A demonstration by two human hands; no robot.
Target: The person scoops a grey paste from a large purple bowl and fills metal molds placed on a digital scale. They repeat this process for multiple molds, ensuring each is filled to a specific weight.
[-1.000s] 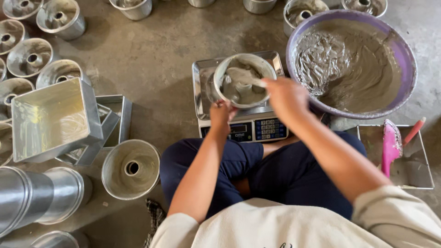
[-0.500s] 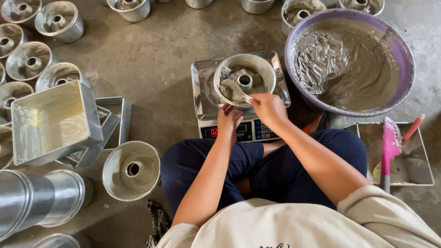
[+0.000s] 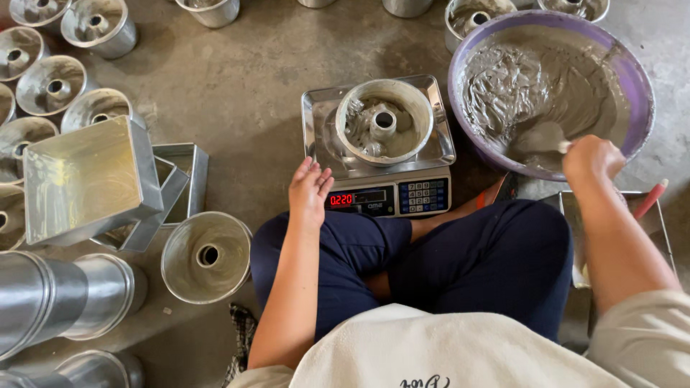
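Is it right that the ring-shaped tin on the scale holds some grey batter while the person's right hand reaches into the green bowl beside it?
Not quite: the bowl is purple, not green, as the head view shows. The rest holds: the ring-shaped tin on the scale holds some grey batter, and the right hand reaches into the bowl beside it.

Small-batch baking workshop, floor-level production area. We note a bare concrete floor (image 3: 237, 79) serving as the work surface, with a person seated cross-legged on it. We count many identical metal ring moulds (image 3: 50, 82) set out in rows at the left, rectangular tins (image 3: 86, 179) piled beside them, and stacked moulds (image 3: 57, 302) lying on their side. We also list a digital weighing scale (image 3: 381, 194) and a large purple basin of batter (image 3: 553, 90).
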